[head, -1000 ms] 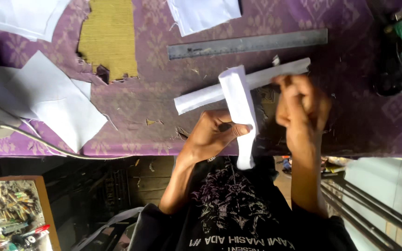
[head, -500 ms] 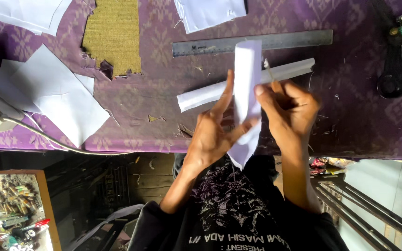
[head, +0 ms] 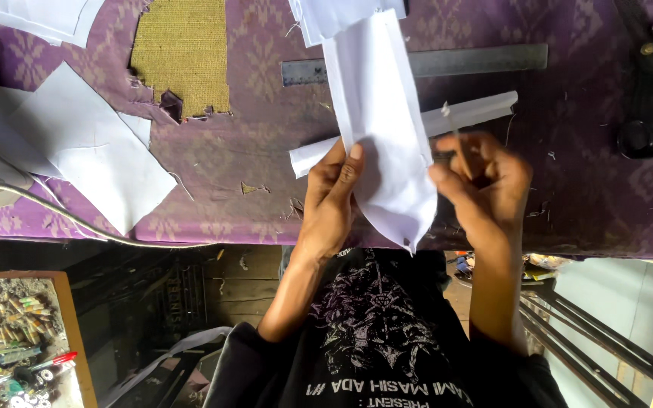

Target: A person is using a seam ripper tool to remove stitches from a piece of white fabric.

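Soft daylight, even across the purple worktop (head: pixel 583 204); no hard glare. White fabric strip (head: pixel 383 128) is bright, nearly blown out at top. Space under the worktop edge is dim, w/ deep shadow at lower left. Right hand (head: pixel 485 189) slightly motion-blurred; rest fairly sharp. Mild wide-angle bend at frame edges.

White fabric strip (head: pixel 383 128) opened from narrow folded band into wide panel, now raised upright, upper edge overlapping steel ruler (head: pixel 485 60). Left hand (head: pixel 330 200) shifted from under strip to its left edge, fingers spread. Right hand (head: pixel 481 181) lowered, pinching right edge.
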